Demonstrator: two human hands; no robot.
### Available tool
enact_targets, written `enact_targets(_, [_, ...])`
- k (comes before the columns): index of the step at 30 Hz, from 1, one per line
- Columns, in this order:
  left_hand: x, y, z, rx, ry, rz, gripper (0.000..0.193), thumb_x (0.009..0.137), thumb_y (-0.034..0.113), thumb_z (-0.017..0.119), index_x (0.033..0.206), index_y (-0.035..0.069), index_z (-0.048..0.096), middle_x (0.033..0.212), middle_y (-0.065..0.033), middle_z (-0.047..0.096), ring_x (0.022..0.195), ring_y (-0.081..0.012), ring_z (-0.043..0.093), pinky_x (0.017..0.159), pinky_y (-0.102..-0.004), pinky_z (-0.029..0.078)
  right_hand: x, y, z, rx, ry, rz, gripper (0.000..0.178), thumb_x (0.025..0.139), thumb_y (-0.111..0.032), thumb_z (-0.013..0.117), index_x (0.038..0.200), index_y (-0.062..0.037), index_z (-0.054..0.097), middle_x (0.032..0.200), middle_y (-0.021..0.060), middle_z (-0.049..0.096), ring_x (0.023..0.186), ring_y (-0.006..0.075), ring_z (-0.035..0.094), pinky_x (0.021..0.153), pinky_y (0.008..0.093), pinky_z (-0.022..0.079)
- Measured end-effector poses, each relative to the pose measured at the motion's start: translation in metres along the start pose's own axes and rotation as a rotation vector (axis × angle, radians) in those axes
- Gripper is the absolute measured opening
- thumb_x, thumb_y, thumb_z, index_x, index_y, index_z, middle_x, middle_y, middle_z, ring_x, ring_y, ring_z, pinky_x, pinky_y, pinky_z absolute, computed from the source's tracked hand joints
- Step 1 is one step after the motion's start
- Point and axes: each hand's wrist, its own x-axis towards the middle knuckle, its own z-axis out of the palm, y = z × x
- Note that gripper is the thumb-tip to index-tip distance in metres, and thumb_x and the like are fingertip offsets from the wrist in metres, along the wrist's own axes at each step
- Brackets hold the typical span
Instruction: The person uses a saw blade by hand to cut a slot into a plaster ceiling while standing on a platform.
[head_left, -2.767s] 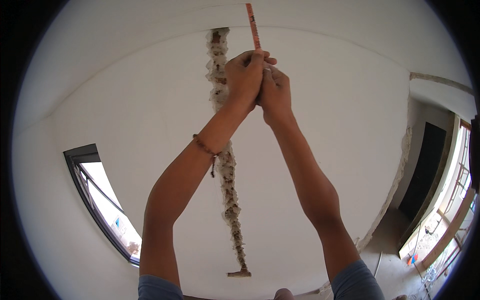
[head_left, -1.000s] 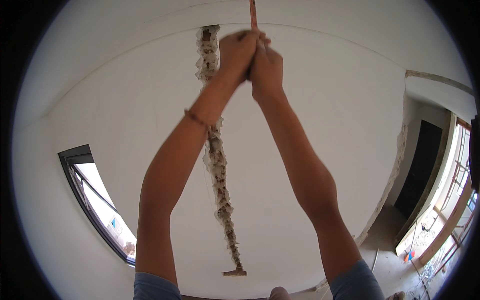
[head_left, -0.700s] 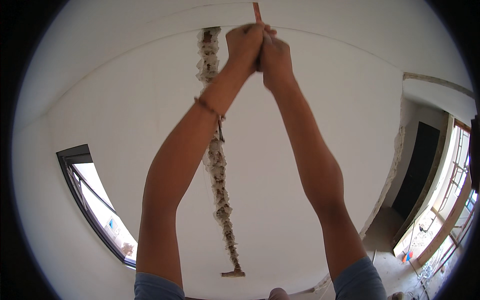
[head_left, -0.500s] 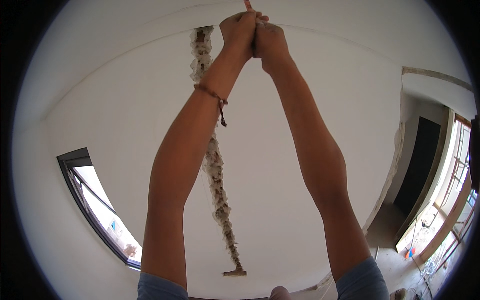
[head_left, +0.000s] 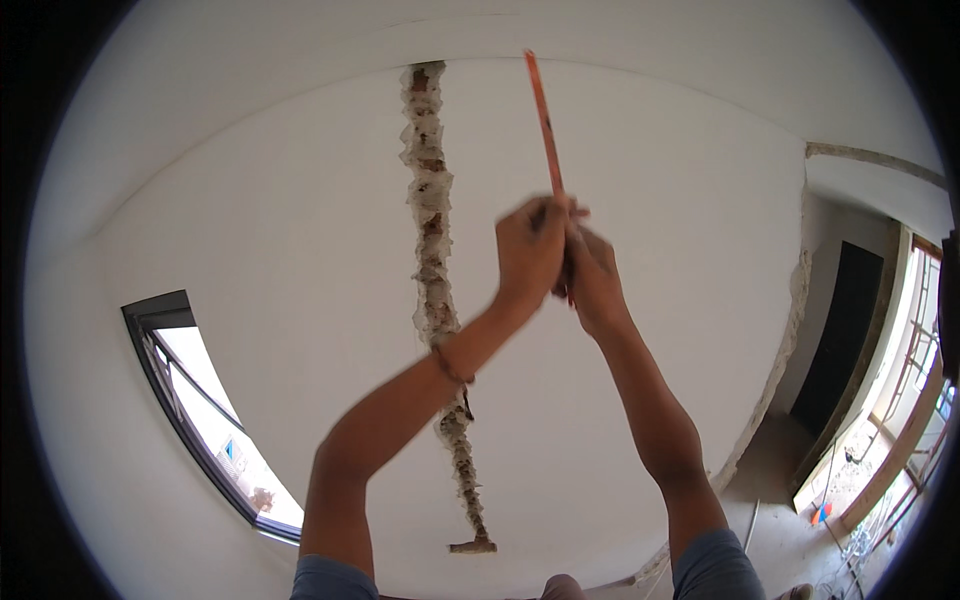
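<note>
I look up at a white wall and ceiling. My left hand [head_left: 530,245] and my right hand [head_left: 592,270] are raised together and both grip the lower end of a thin reddish rod [head_left: 543,125]. The rod points up toward the line where wall meets ceiling. Just left of my hands a rough chiselled groove [head_left: 432,250] runs down the white wall, showing brick and mortar, and ends at a small stub [head_left: 472,546]. A thread bracelet sits on my left wrist.
A dark-framed window [head_left: 200,410] opens at the lower left. At the right are a dark doorway [head_left: 840,340], a bright opening with wooden framing [head_left: 915,400], and a dusty floor with debris [head_left: 800,510].
My hands have come down from near the top of the wall and the rod has dropped with them, so more of its length shows above my fists.
</note>
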Motion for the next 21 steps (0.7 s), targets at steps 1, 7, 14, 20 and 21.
enact_targets(1, [-0.018, -0.010, 0.003, 0.010, -0.004, -0.049, 0.032, 0.093, 0.021, 0.052, 0.088, -0.008, 0.063, 0.081, -0.0133, 0.069, 0.074, -0.0131, 0.064, 0.067, -0.0266, 0.050, -0.015, 0.011, -0.017, -0.111, -0.067, 0.045, 0.040, 0.100, -0.035, 0.034, 0.083, -0.0035, 0.053, 0.066, 0.0010, 0.049, 0.057, 0.0092, 0.045, 0.050, 0.0258, 0.038])
enact_targets(7, [-0.162, -0.085, -0.026, 0.304, -0.034, -0.111, 0.025, 0.092, 0.023, 0.054, 0.094, 0.001, 0.067, 0.078, -0.0077, 0.070, 0.067, -0.0124, 0.065, 0.062, -0.0271, 0.050, -0.100, 0.062, -0.084, -0.387, -0.066, 0.140, 0.059, 0.097, -0.048, 0.035, 0.123, 0.0030, 0.049, 0.106, 0.0169, 0.061, 0.098, 0.0234, 0.060, 0.081, 0.0342, 0.049])
enact_targets(14, [-0.304, -0.129, 0.013, 0.612, -0.304, -0.323, 0.025, 0.084, 0.021, 0.064, 0.104, 0.006, 0.066, 0.084, -0.0076, 0.070, 0.078, -0.0243, 0.068, 0.070, -0.0325, 0.054, -0.178, 0.117, -0.085, -0.329, 0.019, 0.271, 0.039, 0.087, -0.004, 0.039, 0.124, 0.0056, 0.045, 0.074, 0.0018, 0.047, 0.064, 0.0112, 0.049, 0.062, 0.0272, 0.046])
enact_targets(20, [-0.372, -0.145, -0.030, 0.545, -0.608, -0.436, 0.042, 0.093, 0.038, 0.052, 0.120, 0.006, 0.057, 0.118, -0.0141, 0.060, 0.110, -0.0280, 0.057, 0.094, -0.0371, 0.045, -0.208, 0.070, -0.149, -0.128, -0.097, 0.433, 0.035, 0.097, -0.024, 0.040, 0.116, 0.0022, 0.054, 0.059, -0.0051, 0.036, 0.047, 0.0038, 0.033, 0.041, 0.0193, 0.027])
enact_targets(21, [-0.384, -0.151, -0.048, 0.576, -0.674, -0.466, 0.043, 0.095, 0.040, 0.047, 0.120, 0.006, 0.057, 0.119, -0.0145, 0.060, 0.110, -0.0288, 0.057, 0.095, -0.0374, 0.044, -0.215, 0.061, -0.160, -0.100, -0.106, 0.468, 0.035, 0.098, -0.025, 0.042, 0.113, 0.0034, 0.055, 0.056, -0.0046, 0.036, 0.046, 0.0043, 0.033, 0.041, 0.0202, 0.027])
